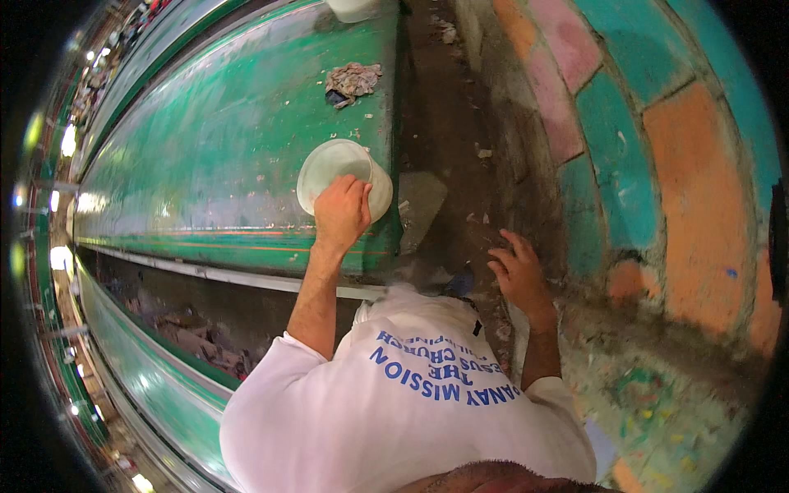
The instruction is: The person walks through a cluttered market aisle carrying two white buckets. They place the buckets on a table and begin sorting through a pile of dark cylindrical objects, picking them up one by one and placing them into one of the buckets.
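Note:
A pale, translucent plastic bucket is over the near right corner of the green tabletop, its mouth turned up toward me. My left hand reaches across its near side with fingers curled and closed at the bucket; the exact spot where the fingertips grip is hidden. Off to the right, beyond the table's edge, my right hand hangs over the floor. Its fingers are spread and it holds nothing. Farther along the table, beyond the bucket, lies a crumpled, dirty clump of cloth-like material.
Small pale scraps dot the long green table. Another white container stands at its far end. A narrow dark floor with debris separates it from a painted block wall. A second green table runs at left.

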